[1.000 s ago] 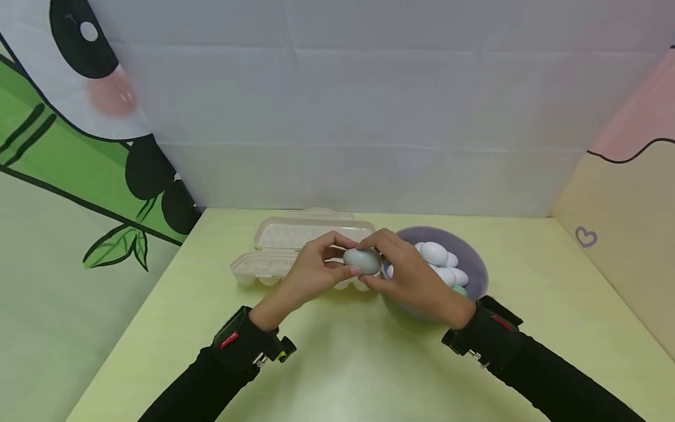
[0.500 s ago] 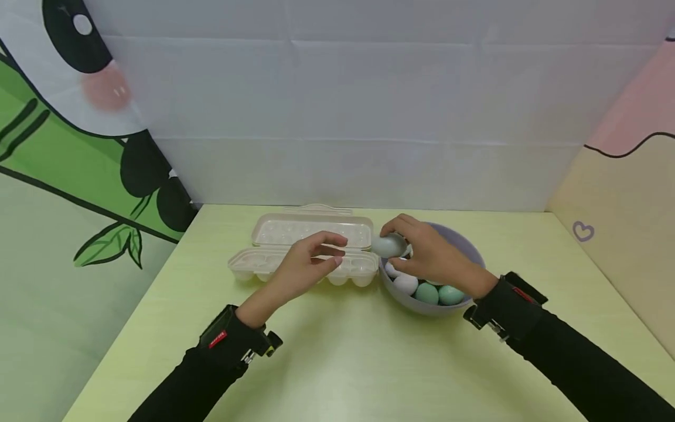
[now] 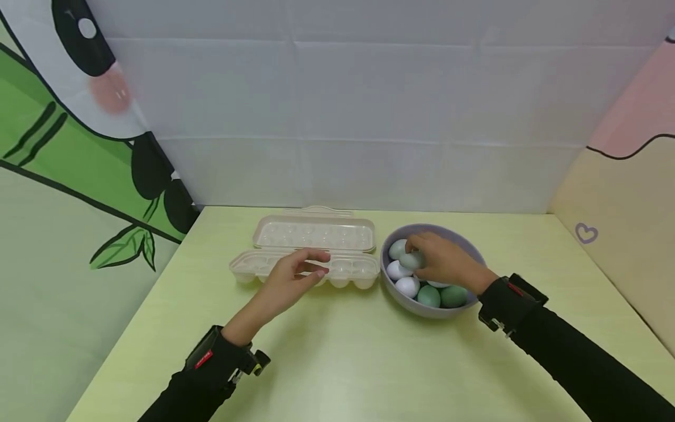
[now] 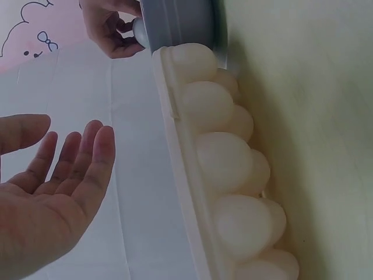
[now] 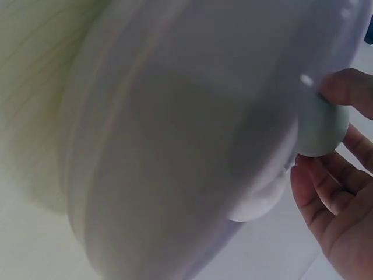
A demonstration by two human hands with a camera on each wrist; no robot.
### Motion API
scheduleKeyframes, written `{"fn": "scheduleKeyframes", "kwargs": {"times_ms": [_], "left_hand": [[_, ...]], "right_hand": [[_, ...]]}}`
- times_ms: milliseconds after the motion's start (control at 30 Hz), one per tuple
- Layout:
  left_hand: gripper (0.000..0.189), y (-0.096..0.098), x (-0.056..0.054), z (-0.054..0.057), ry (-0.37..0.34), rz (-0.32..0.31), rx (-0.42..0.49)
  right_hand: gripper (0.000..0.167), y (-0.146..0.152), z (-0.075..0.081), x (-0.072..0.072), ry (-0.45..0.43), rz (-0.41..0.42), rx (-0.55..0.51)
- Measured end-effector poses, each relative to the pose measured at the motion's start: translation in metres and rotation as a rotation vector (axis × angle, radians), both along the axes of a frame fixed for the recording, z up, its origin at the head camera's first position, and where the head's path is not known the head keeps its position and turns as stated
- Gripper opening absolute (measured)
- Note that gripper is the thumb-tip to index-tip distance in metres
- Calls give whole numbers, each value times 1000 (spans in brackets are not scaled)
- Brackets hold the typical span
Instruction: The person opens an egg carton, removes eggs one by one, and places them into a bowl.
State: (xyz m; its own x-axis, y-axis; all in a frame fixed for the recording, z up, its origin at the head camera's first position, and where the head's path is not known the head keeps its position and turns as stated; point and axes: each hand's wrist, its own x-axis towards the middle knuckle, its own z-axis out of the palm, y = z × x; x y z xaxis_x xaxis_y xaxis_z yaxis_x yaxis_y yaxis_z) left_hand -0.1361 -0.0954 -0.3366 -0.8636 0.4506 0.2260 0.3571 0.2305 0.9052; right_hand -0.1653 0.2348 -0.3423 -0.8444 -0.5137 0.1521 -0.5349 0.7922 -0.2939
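Observation:
My right hand (image 3: 443, 261) is at the purple-grey bowl (image 3: 426, 312), pinching a pale grey-green egg (image 3: 412, 261) between thumb and fingers. In the right wrist view that egg (image 5: 323, 129) shows at the bowl's rim. Beneath and around the hand lie white eggs (image 3: 408, 287), green eggs (image 3: 429, 296) and another pale egg (image 3: 397, 249). My left hand (image 3: 287, 281) hovers in front of an open egg carton (image 3: 242, 268), its fingers loosely extended and holding nothing. Seen from the left wrist, the palm (image 4: 46, 216) is apart from the carton.
Left of the bowl, the carton's raised lid (image 3: 313, 234) leans back toward the white backdrop (image 3: 337, 117). Its near rim almost meets the bowl's side. Both stand on a pale yellow table (image 3: 337, 363), with printed cloth at the left and right sides.
Earlier, both hands held a pale egg together over the carton. The left hand let go and drew back leftward; the right moved right, and is now lower, at the bowl, with a pale egg.

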Motion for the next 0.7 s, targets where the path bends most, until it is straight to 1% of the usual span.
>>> {"fn": "scheduleKeyframes", "kwargs": {"times_ms": [133,267,433,500,600,633,700], "left_hand": [[24,-3,3,-4,-29,10,1],[24,-6,5,-9,-60,13,24],[24,-10,6,-16,-87,44,20],[23,-11,6,-20,-81,53,15],[23,-12,7,-25,-65,50,15],[23,-13,7,-26,-53,46,11],[23,-16,9,-27,-13,49,-30]], "right_hand": [[36,1,-5,2,-36,-7,9],[37,0,-4,3,-44,4,2],[39,-2,-4,2,-51,25,-13],[41,-2,-5,2,-50,25,-14],[42,2,-6,3,-43,27,-52],[42,5,-4,5,-29,30,-70],[41,10,1,11,16,32,-122]]}}
